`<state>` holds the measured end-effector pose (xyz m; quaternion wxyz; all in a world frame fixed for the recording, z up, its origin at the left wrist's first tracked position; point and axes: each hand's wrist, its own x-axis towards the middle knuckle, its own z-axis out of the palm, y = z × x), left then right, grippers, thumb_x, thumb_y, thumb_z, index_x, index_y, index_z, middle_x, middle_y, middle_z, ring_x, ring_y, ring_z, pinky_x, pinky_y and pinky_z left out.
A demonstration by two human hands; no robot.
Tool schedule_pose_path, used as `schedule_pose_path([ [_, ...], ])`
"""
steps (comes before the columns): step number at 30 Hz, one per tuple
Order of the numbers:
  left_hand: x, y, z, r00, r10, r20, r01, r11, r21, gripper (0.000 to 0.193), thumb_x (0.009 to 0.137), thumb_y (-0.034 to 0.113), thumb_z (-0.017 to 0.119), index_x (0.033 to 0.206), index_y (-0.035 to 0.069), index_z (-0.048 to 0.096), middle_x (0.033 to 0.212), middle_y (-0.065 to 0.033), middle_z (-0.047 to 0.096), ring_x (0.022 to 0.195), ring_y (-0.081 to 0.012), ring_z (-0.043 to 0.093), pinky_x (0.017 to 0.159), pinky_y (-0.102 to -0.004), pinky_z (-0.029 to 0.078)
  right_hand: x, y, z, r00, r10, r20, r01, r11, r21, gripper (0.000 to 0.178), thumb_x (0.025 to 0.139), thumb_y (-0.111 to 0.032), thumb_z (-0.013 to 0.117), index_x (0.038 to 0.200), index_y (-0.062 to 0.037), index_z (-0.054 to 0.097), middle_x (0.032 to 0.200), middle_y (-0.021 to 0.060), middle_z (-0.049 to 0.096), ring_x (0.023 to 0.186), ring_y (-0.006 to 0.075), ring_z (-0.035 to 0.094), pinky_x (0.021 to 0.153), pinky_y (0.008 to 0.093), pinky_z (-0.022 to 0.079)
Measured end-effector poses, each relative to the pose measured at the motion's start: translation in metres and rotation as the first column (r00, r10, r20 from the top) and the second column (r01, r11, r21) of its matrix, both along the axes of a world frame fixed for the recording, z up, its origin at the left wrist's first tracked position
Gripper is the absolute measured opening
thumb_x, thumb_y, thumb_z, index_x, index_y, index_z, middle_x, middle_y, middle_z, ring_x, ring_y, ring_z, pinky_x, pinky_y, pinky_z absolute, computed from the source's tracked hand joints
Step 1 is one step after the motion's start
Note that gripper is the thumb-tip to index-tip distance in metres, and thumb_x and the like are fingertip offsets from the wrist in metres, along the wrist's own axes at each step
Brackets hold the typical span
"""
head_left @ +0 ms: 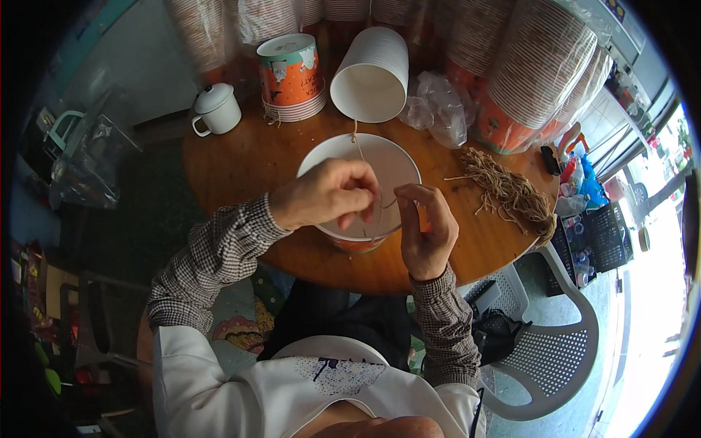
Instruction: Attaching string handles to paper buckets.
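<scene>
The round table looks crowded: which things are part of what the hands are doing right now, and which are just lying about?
In use:
- left hand and right hand, pinching a thin string
- white paper bucket under them
- bundle of tan strings, probably the supply

Lying about:
- white lidded mug
- orange cup stack
- white cup stack on its side
- crumpled clear plastic bag
</scene>
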<state>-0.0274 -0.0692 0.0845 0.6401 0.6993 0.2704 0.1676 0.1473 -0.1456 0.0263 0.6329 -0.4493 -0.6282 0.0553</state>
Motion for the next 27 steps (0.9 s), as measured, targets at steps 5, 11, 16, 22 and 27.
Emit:
schedule_pose_path([
  [5, -0.023, -0.006, 0.003, 0.998, 0.041, -0.038, -0.033, 0.981, 0.190, 0.011, 0.087, 0.007, 0.059, 0.094, -0.002, 0.058, 0.075, -0.0026, 0.060, 0.057, -0.0069, 0.054, 0.053, -0.0220, 0.045, 0.000, 0.000, -0.005, 0.995, -0.019, 0.102, 0.018, 1.000, 0.012, 0.013, 0.079, 0.007, 0.061, 0.089, -0.0022, 0.060, 0.084, 0.0092, 0.064, 0.081, 0.0269, 0.062, 0.078, 0.0354, 0.050],
  [11, -0.024, -0.027, -0.013, 0.897, 0.390, 0.208, -0.434, 0.684, 0.586, 0.009, 0.092, 0.008, 0.058, 0.095, 0.000, 0.056, 0.073, -0.0031, 0.059, 0.059, -0.0071, 0.055, 0.054, -0.0222, 0.045, -0.006, 0.002, -0.011, 0.999, 0.026, -0.040, -0.029, 0.997, -0.065, 0.016, 0.077, 0.007, 0.062, 0.089, -0.0033, 0.058, 0.081, 0.0073, 0.063, 0.075, 0.0289, 0.060, 0.082, 0.0401, 0.048],
  [16, -0.003, -0.008, -0.041, 0.781, 0.413, 0.469, -0.603, 0.694, 0.393, 0.011, 0.097, 0.013, 0.052, 0.095, 0.002, 0.054, 0.072, 0.0004, 0.056, 0.062, -0.0034, 0.050, 0.055, -0.0192, 0.041, -0.020, 0.012, -0.013, 0.981, -0.086, 0.175, 0.064, 0.990, 0.126, 0.018, 0.075, 0.007, 0.061, 0.089, -0.0044, 0.058, 0.076, 0.0065, 0.059, 0.074, 0.0264, 0.058, 0.075, 0.0361, 0.047],
  [22, -0.010, 0.023, -0.017, 0.847, 0.376, 0.377, -0.478, 0.848, 0.229, 0.017, 0.096, 0.017, 0.054, 0.093, 0.001, 0.058, 0.073, -0.0012, 0.060, 0.050, -0.0024, 0.046, 0.047, -0.0182, 0.038, -0.023, 0.026, -0.008, 0.973, -0.096, 0.208, 0.063, 0.985, 0.160, 0.019, 0.074, 0.006, 0.063, 0.089, -0.0034, 0.059, 0.081, 0.0084, 0.059, 0.077, 0.0277, 0.058, 0.072, 0.0369, 0.046],
  [27, -0.038, 0.006, 0.005, 0.974, 0.216, 0.064, -0.223, 0.968, 0.114, 0.021, 0.094, 0.015, 0.057, 0.096, -0.006, 0.060, 0.080, -0.0081, 0.066, 0.052, -0.0068, 0.056, 0.050, -0.0189, 0.045, -0.016, 0.020, 0.003, 0.997, -0.004, 0.073, 0.001, 0.999, 0.054, 0.019, 0.075, 0.010, 0.062, 0.090, -0.0013, 0.060, 0.087, 0.0115, 0.061, 0.079, 0.0267, 0.061, 0.067, 0.0321, 0.050],
])
